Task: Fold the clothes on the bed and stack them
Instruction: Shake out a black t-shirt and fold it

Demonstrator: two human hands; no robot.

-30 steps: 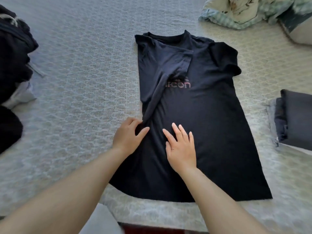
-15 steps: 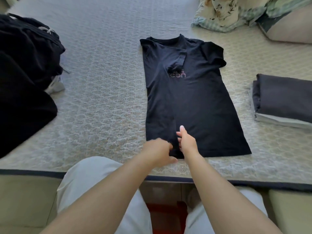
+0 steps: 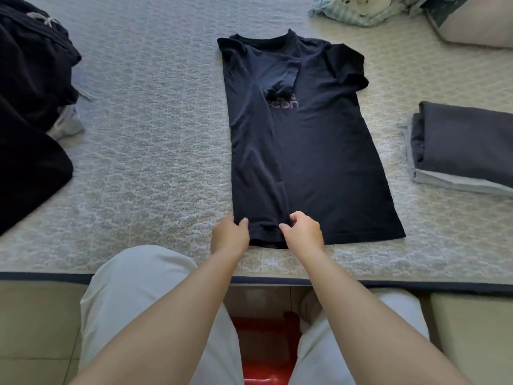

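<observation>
A black T-shirt [image 3: 313, 151] with faint pink lettering lies flat on the patterned bed cover [image 3: 155, 140], collar away from me. Its left side and sleeve are folded inward over the front. My left hand [image 3: 229, 236] pinches the bottom hem at the folded strip's left corner. My right hand [image 3: 304, 232] grips the same hem a little to the right, at the strip's inner edge. A folded dark grey garment [image 3: 466, 143] rests on a lighter folded piece at the right.
A heap of black unfolded clothes [image 3: 30, 107] sits at the left edge of the bed. Rumpled light bedding [image 3: 369, 9] and a pillow [image 3: 477, 26] lie at the far right. The bed's near edge [image 3: 388, 284] runs just in front of my legs.
My hands slid from the shirt's middle down to the bottom hem. The folded left strip now lies straighter, and my view pulled back from the bed.
</observation>
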